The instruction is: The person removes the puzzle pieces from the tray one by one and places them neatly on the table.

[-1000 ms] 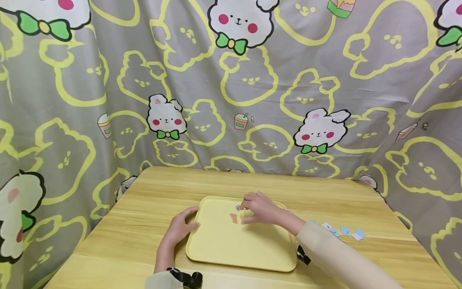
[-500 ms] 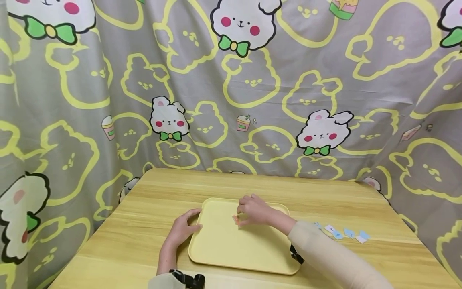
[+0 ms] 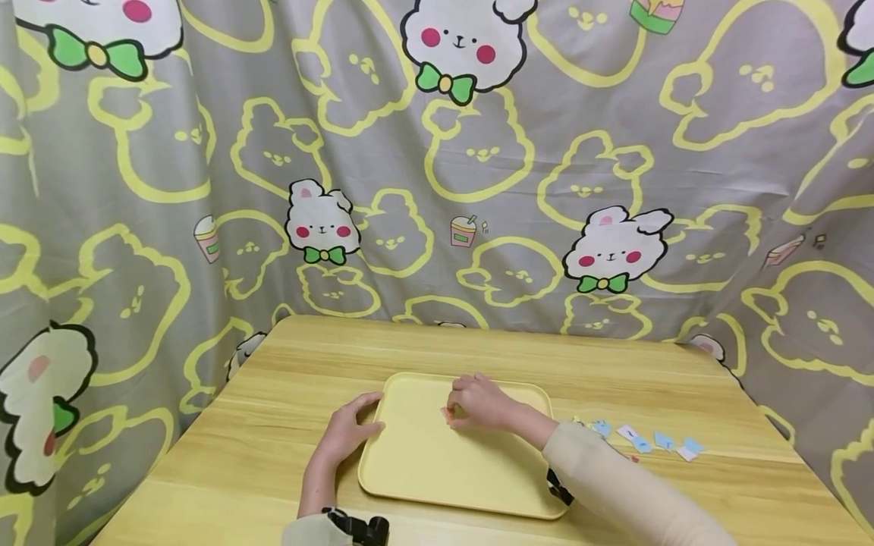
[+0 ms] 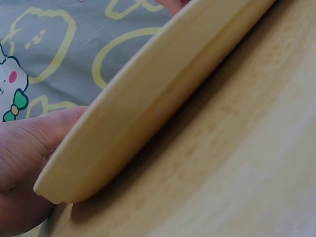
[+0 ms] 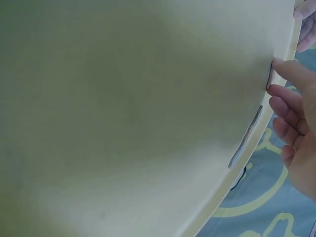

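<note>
A pale yellow tray [image 3: 410,470] lies on the wooden table. My left hand [image 3: 344,432] rests against its left rim, thumb and index finger spread along the edge; the left wrist view shows this hand [image 4: 24,158] beside the tray wall. Over the tray, my right hand [image 3: 481,402] pinches a small flat orange piece [image 3: 448,415] between thumb and index finger. In the right wrist view, these fingertips [image 5: 279,89] are at the ends of a thin, dark-edged piece. Another thin piece [image 5: 246,138] lies on the tray nearby. My right hand hides part of the tray in the head view.
Several small light blue and white pieces [image 3: 662,440] lie on the table right of the tray. A red bit [image 3: 635,459] and a yellowish one [image 3: 577,419] show beside the right sleeve [image 3: 614,478]. A grey patterned curtain [image 3: 505,189] hangs around the table.
My right hand has moved slightly left and down, and its spread thumb and fingers have come together on the orange piece. The left hand stays at the tray's rim.
</note>
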### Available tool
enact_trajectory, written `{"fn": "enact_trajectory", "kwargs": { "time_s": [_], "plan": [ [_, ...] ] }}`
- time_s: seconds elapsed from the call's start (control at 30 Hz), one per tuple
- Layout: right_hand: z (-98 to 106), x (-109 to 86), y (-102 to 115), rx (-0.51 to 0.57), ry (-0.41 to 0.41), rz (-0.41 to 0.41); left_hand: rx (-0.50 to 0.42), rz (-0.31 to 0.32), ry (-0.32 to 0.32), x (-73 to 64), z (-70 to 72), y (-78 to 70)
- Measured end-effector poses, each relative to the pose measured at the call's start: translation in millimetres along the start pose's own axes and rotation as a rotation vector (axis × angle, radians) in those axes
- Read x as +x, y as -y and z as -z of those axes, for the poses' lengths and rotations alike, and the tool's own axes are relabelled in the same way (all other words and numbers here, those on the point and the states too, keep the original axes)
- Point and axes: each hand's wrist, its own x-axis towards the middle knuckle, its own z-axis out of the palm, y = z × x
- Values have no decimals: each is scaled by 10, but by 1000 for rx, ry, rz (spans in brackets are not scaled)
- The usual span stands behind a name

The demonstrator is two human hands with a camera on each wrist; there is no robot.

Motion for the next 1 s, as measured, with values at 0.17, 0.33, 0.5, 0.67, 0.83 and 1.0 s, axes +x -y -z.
{"fn": "enact_trajectory", "kwargs": {
  "time_s": [0.17, 0.33, 0.5, 0.67, 0.83, 1.0],
  "plan": [
    [-51, 2, -4, 97, -34, -16, 7, -3, -3, 1, 3, -10],
    [-88, -4, -13, 137, -42, -18, 5, -5, -9, -3, -2, -13],
    [-76, -24, -1, 202, -81, -17, -2, -2, -4, -10, -16, -11],
    [5, -28, 10, 334, -90, -68, 4, -9, -3, -16, -30, 3],
    [25, -35, -7, 441, -58, -153, 9, -11, -4, -17, -30, 7],
    [-1, -45, -39, 526, -147, -139, 11, -19, -10, -12, -33, 7]
  ]
}}
